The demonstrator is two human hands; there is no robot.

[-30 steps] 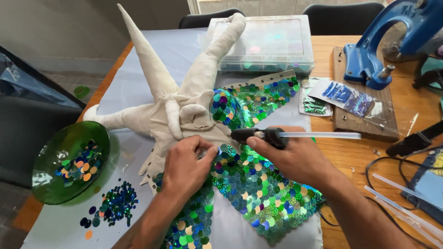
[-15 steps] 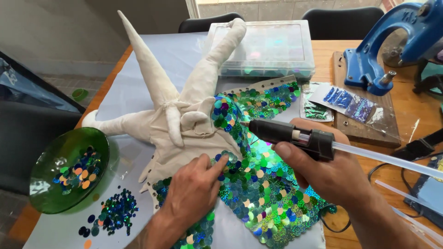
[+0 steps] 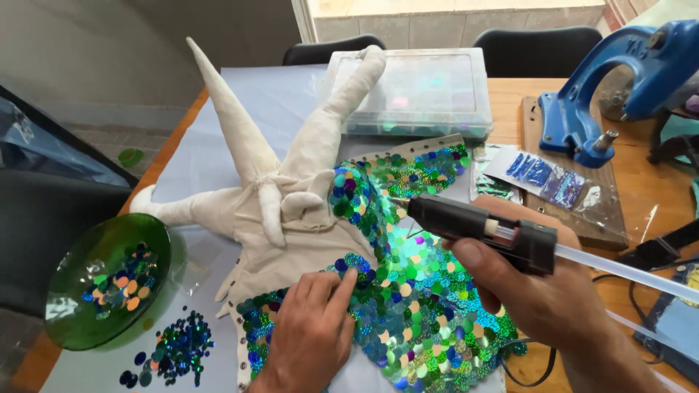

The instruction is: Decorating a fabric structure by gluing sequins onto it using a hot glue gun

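— What is lying on the bench (image 3: 641,196) right now?

— A cream cloth figure (image 3: 291,189) with long stuffed limbs is sprawling across the pale sheet, and a skirt of green and blue sequins (image 3: 408,298) is covering its lower half. It is looking soft and floppy, light enough to slide, so it is probably wanting a flat palm on the fabric rather than a pinch on the scales.

— And the hands?

— The left hand (image 3: 309,338) is pressing down at the sequin edge, fingers (image 3: 342,287) spread a little, forefinger tip touching one sequin. The right hand (image 3: 539,291) is gripping a black glue gun (image 3: 480,227), fingers wrapped tight around its handle, nozzle hovering just above the sequins.

— Anything smaller nearby?

— A green glass bowl (image 3: 109,287) is holding loose sequins beside a scattered pile (image 3: 171,349); those are looking thin, slippery and fiddly.
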